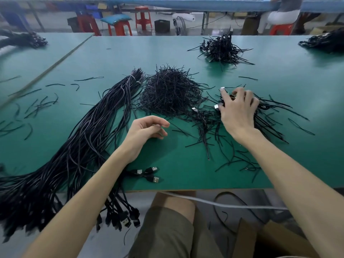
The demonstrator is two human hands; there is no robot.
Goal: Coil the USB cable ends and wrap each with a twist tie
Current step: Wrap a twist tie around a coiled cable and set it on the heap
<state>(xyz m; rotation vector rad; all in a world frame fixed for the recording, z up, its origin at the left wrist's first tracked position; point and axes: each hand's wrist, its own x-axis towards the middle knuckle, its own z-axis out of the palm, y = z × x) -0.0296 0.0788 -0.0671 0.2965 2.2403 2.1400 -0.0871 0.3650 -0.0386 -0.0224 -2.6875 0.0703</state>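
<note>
A thick bundle of black USB cables [89, 135] runs diagonally across the green table [186, 175], its plugs hanging over the near edge at the left. Three loose USB plugs [150, 174] lie near the front edge. A mound of black twist ties [169, 92] sits at the middle. My left hand [145, 135] hovers just in front of that mound, fingers loosely curled and holding nothing. My right hand [238, 110] lies on a heap of coiled, tied cables [268, 112] at the right, fingers curled over one coil with silver plug tips showing beside them.
A second heap of tied cables [223, 49] sits farther back. More black piles lie at the far left [22, 40] and far right [323, 43]. Stray ties [37, 105] scatter over the left side. Red stools [142, 17] and a seated person stand beyond the table.
</note>
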